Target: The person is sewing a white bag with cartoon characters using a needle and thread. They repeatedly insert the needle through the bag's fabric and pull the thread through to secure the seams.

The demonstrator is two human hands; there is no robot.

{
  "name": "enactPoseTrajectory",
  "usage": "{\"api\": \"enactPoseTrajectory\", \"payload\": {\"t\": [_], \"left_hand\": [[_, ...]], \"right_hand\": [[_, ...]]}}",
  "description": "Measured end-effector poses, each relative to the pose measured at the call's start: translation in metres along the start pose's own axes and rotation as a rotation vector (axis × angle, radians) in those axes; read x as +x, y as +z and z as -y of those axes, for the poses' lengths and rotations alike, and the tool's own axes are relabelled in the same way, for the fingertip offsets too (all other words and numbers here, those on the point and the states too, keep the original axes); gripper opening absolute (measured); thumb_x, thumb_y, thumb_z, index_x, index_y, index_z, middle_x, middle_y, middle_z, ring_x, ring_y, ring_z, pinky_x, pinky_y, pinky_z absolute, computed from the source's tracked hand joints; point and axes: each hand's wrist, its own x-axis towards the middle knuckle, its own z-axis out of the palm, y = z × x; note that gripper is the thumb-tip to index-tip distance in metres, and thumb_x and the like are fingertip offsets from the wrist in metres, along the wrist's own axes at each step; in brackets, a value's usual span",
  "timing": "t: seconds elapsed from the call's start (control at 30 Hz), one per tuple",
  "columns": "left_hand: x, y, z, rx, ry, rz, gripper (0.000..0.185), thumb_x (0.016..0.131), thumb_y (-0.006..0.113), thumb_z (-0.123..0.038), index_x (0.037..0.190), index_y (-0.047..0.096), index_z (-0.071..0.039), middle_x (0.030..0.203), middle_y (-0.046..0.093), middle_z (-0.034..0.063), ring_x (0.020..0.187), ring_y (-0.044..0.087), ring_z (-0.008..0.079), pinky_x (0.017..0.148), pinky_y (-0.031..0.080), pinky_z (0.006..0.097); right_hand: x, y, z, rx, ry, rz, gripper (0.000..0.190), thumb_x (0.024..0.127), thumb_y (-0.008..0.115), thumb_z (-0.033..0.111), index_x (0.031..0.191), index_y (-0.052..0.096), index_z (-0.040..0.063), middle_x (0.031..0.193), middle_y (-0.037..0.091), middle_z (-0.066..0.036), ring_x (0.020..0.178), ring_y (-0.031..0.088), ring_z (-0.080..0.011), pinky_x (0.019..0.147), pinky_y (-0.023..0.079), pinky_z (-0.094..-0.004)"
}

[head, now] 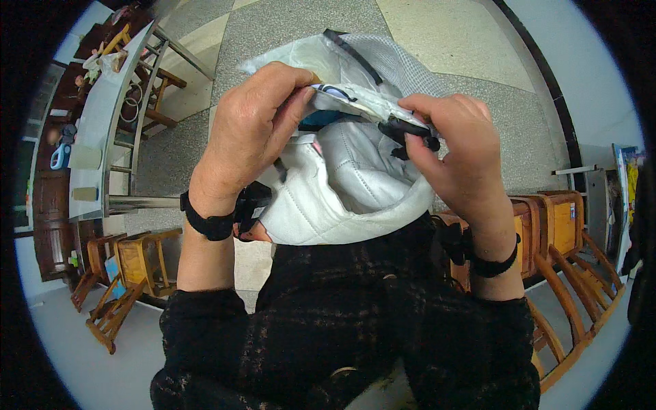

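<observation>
A white quilted fabric item (307, 205), soft and folded, lies against the front of my dark clothing. My left hand (251, 128) pinches the left end of a raised fabric edge (361, 101) that carries a dark blue printed pattern. At its right end, my right hand (456, 138) grips the same edge between thumb and fingers, beside a bunched black piece (400, 129), perhaps strap or trim. Behind the hands spreads a pale mesh panel (410, 61) crossed by a black strip (353, 55). Folds and fingers hide part of the edge.
On the left stands a metal-legged table (97, 138) with blue-handled scissors (61, 155) on it. Wooden stools (134, 259) are below it. More wooden stools (548, 225) stand at the right by the wall. The floor (287, 20) is tiled.
</observation>
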Motion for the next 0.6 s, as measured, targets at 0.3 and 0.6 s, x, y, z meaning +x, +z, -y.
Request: {"api": "enactPoseTrajectory", "payload": {"t": [0.3, 0.6], "left_hand": [[0.025, 0.006, 0.003, 0.024, 0.057, -0.052, 0.013, 0.088, 0.068, -0.005, 0.1, 0.067, -0.004, 0.086, 0.065, 0.0101, 0.073, 0.066, 0.0235, 0.062, 0.052, 0.031], [0.02, 0.021, 0.007, 0.009, 0.004, -0.127, 0.012, 0.087, 0.068, -0.006, 0.1, 0.068, -0.005, 0.086, 0.065, 0.0092, 0.073, 0.065, 0.0232, 0.062, 0.051, 0.0315]], "right_hand": [[0.004, -0.005, -0.012, 0.483, 0.236, 0.03, 0.019, 0.078, 0.07, 0.004, 0.097, 0.067, 0.005, 0.085, 0.067, -0.007, 0.078, 0.064, -0.0201, 0.075, 0.049, -0.0312], [-0.004, 0.01, -0.017, 0.554, 0.32, 0.08, 0.022, 0.079, 0.066, -0.001, 0.1, 0.065, 0.001, 0.091, 0.064, -0.003, 0.076, 0.059, -0.008, 0.068, 0.047, -0.0218]]}}
